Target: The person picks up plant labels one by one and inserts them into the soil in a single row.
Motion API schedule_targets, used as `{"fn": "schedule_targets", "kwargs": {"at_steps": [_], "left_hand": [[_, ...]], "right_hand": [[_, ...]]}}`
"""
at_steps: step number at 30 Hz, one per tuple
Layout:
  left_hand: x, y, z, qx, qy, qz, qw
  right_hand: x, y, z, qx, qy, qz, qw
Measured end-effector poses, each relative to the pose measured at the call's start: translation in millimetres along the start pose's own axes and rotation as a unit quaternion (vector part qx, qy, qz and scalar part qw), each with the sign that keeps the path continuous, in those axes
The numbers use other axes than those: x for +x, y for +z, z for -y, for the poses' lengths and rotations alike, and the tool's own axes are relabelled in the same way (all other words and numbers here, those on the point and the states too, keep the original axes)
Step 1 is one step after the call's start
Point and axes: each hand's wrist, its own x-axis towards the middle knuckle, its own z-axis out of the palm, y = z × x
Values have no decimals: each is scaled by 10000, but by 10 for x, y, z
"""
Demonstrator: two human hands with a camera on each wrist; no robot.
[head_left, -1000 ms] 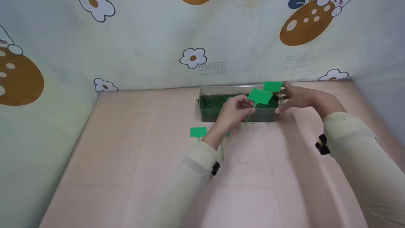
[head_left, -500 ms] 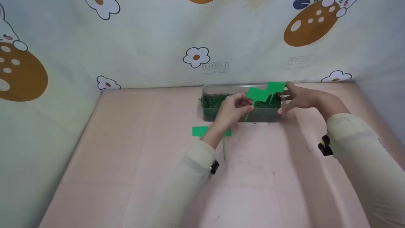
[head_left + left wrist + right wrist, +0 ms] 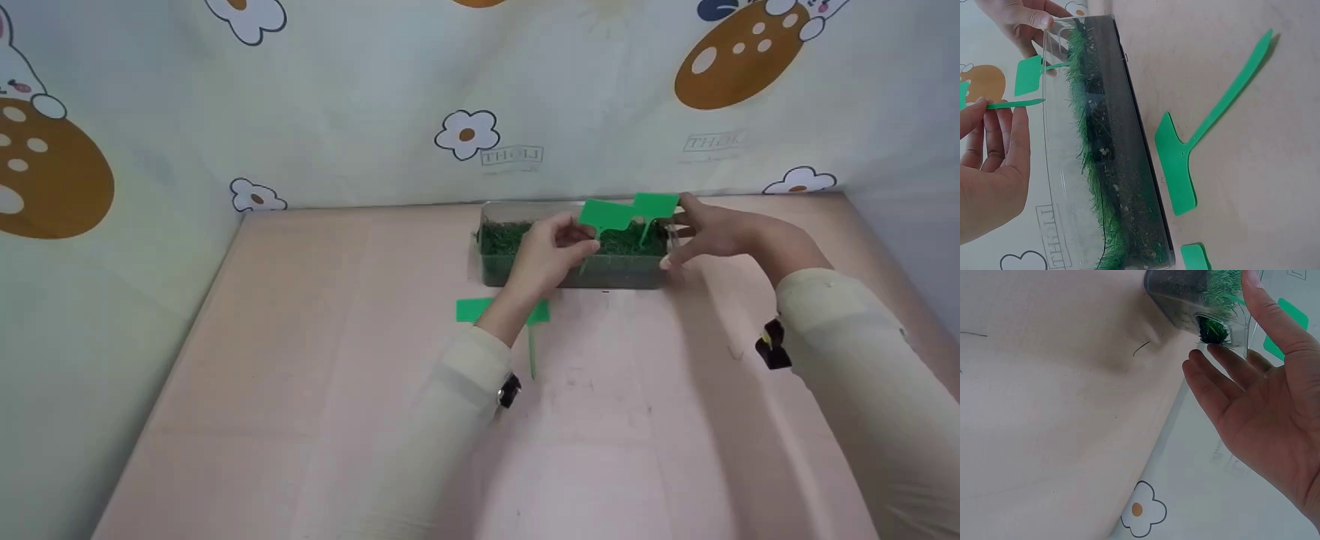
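Note:
My left hand (image 3: 547, 255) pinches a green plant label (image 3: 606, 214) by its stem between thumb and fingertips. In the left wrist view the stem's pointed tip is at the rim of a clear plastic planter box (image 3: 1143, 140), above the grass (image 3: 1081, 112). A second green plant label (image 3: 657, 205) stands upright in the grass toward the right end. My right hand (image 3: 716, 234) holds the box's right end, thumb at the front corner and index finger at the back. Dark soil shows through the box wall below the grass.
Two more green plant labels lie on the pinkish table: one loose label (image 3: 1176, 169) in front of the box, another label (image 3: 1195, 256) partly behind my left forearm in the head view. A patterned cloth wall (image 3: 360, 135) rises right behind the box.
The label in my left hand has gone from tilted to more upright and shifted slightly back over the box. My right hand stays at the box's end. The head view has shifted slightly.

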Motion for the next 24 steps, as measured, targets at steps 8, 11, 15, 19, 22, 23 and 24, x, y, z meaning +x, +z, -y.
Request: {"fn": "schedule_targets", "kwargs": {"at_steps": [8, 11, 15, 19, 22, 23, 24], "left_hand": [[65, 16, -8, -22, 44, -121, 9999], [90, 12, -20, 8, 101, -178, 9998], [120, 8, -37, 84, 177, -226, 9996], [138, 7, -48, 132, 206, -263, 9994], [149, 6, -44, 149, 225, -292, 9992], [152, 6, -41, 142, 235, -295, 9992], [154, 5, -38, 147, 244, -297, 9992]], "right_hand": [[5, -21, -4, -30, -39, 2, 10000], [6, -27, -3, -29, -26, 4, 10000], [7, -33, 0, 9, -32, 17, 10000], [-1, -33, 1, 22, -30, 33, 10000], [-4, -24, 8, 4, -5, 28, 10000], [-3, -19, 11, 6, 9, 27, 10000], [-2, -15, 13, -26, 37, 22, 10000]]}}
